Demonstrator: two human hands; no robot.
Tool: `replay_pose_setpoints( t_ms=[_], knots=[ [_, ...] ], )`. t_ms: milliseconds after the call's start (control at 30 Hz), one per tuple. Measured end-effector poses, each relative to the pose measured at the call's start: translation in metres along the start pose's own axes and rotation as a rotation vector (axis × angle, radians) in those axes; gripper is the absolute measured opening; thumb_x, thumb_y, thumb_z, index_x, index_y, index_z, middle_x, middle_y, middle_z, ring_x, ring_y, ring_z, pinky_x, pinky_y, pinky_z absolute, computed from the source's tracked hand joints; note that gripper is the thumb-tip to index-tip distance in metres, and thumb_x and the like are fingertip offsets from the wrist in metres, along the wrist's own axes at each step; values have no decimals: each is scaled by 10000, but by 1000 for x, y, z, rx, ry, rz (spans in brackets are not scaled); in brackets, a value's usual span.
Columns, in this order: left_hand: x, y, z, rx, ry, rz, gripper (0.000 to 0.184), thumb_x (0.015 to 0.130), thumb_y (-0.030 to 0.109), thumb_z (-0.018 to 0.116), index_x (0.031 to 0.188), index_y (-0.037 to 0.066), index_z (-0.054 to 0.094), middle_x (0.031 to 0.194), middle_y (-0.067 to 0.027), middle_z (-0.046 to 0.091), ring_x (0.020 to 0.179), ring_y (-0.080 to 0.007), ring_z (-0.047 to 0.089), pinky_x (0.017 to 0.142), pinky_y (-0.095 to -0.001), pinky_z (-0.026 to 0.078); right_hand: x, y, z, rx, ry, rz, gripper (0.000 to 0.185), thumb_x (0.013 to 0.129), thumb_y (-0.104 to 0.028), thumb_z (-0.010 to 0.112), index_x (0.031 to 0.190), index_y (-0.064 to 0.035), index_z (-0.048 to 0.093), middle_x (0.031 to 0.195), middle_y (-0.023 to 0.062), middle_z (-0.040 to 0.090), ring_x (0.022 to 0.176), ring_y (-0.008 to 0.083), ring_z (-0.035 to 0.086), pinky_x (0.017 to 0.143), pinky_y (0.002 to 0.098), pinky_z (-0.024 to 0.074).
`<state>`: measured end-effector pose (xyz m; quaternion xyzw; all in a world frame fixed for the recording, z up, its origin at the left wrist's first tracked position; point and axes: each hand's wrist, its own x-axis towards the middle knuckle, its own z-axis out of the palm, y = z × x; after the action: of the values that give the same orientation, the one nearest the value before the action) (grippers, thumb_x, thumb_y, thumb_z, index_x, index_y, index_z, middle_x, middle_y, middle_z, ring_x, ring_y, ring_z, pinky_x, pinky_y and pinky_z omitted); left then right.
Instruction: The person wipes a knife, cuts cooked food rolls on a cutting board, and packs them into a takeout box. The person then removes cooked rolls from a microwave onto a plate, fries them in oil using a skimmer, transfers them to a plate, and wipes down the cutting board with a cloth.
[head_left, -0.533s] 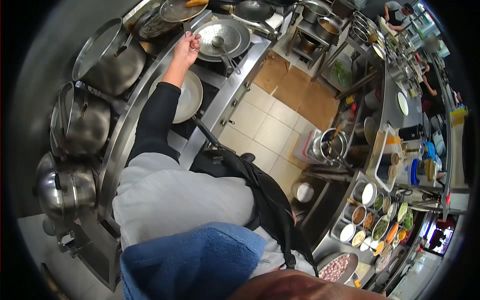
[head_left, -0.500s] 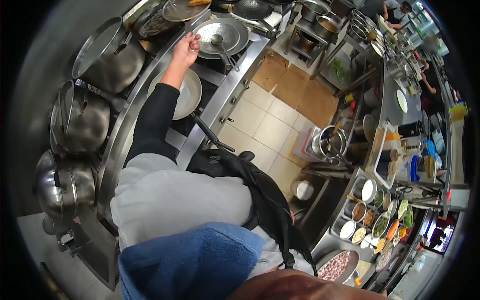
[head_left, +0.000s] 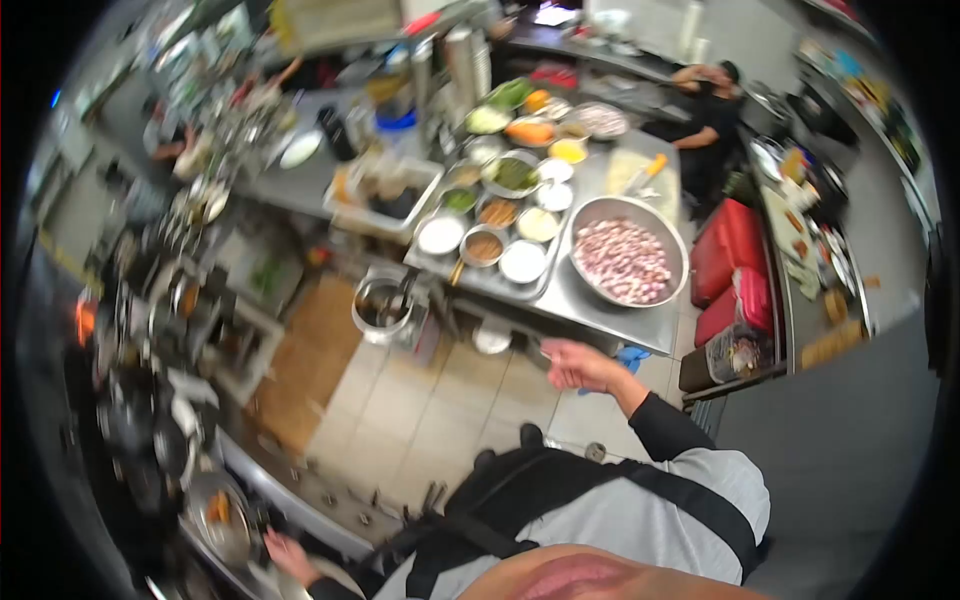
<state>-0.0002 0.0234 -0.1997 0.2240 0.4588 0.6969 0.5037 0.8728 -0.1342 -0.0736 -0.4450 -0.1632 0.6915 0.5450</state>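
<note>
My right hand [head_left: 585, 366] is in the air before the prep counter, its fingers curled in with nothing visible in them. Closest to it is a large metal bowl [head_left: 630, 292] of diced, pinkish pieces, apart from the hand. At the lower left, my left hand [head_left: 290, 557] is beside the stove, close to a round metal pan [head_left: 204, 536] with an orange-brown piece in it. Blur hides how its fingers are set, and I cannot tell whether it touches anything.
Metal tubs of chopped ingredients [head_left: 498, 212] line the counter; a knife with a yellow handle [head_left: 652, 168] lies behind the bowl. Below stands a metal pot [head_left: 382, 303]. Red containers [head_left: 728, 252] are on the right. A person in black [head_left: 708, 125] sits at the back.
The view has swung from the stove to the prep counter. My left hand, earlier over the stove pans, now shows at the lower left. My right hand has come into view.
</note>
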Motion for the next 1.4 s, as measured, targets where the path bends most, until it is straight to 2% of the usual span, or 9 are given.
replay_pose_setpoints(
  t_ms=[133, 267, 533, 600, 733, 800, 933, 1000, 1400],
  knots=[
    [-41, -32, 33, 132, 317, -49, 439, 1016, 209, 552, 1359, -56, 484, 1343, -196, 569, 974, -169, 616, 794, -265, 534, -27, -241, 66, -208, -309, -790, 907, 891, -70, 632, 1586, -80, 48, 786, 73, 597, 706, 167, 589, 660, 301, 490],
    [-76, -58, 89, 370, 418, 49, 449, 1003, 209, 578, 1351, -60, 492, 1342, -208, 567, 996, -184, 618, 814, -269, 537, -36, -396, 132, -436, -44, -659, 581, 971, -286, 647, 1435, -65, 378, 753, -4, 641, 557, 14, 513, 525, 207, 435],
    [-138, -28, 268, 630, 339, 727, 471, 976, 209, 630, 1335, -70, 508, 1339, -232, 563, 1040, -213, 622, 854, -277, 541, -171, -234, -44, -1321, -385, -687, 424, 937, -245, 690, 1271, -12, 570, 996, 103, 707, 864, 121, 634, 782, 270, 511],
    [-153, -11, 360, 594, 206, 957, 477, 969, 209, 643, 1331, -73, 512, 1339, -238, 562, 1051, -220, 623, 864, -279, 542, -210, -188, -122, -1012, -418, -25, 693, 941, -354, 685, 1488, -48, 388, 987, 96, 676, 875, 125, 635, 784, 282, 508],
    [-253, 1, 614, 503, -98, 1162, 495, 905, 201, 728, 1272, -87, 562, 1296, -282, 568, 1113, -286, 614, 941, -339, 531, -325, -194, -250, -1343, 345, -313, 596, 954, -363, 646, 1415, -29, 469, 1008, 76, 693, 948, 195, 649, 824, 331, 519],
    [-316, 6, 737, 450, -367, 1264, 490, 900, 191, 726, 1273, -82, 561, 1293, -274, 569, 1107, -281, 614, 937, -337, 528, -413, -251, -251, -1092, 786, -554, 366, 1001, -250, 571, 1278, -11, 571, 1017, 67, 685, 944, 175, 647, 827, 325, 525],
    [-468, -8, 923, 277, -925, 1383, 482, 892, 171, 721, 1275, -72, 558, 1286, -258, 572, 1093, -271, 613, 928, -333, 521, -548, -339, -161, -1308, 748, -2100, 342, 986, -271, 531, 1160, 21, 564, 1094, 165, 637, 1018, 258, 603, 904, 404, 498],
    [-539, -32, 992, 167, -1165, 1409, 479, 887, 160, 719, 1276, -67, 557, 1282, -250, 573, 1087, -266, 613, 923, -331, 518, -572, -336, -122, -1683, 550, -2309, 343, 987, -272, 529, 1160, 21, 564, 1087, 162, 636, 1011, 254, 602, 903, 399, 496],
    [-765, -220, 1199, -447, -1805, 1336, 470, 861, 99, 705, 1283, -36, 549, 1261, -202, 581, 1046, -237, 611, 896, -319, 499, -533, -440, -213, -2303, 249, -1867, 347, 992, -276, 517, 1161, 23, 563, 1047, 147, 629, 968, 229, 598, 899, 374, 485]
  ],
)
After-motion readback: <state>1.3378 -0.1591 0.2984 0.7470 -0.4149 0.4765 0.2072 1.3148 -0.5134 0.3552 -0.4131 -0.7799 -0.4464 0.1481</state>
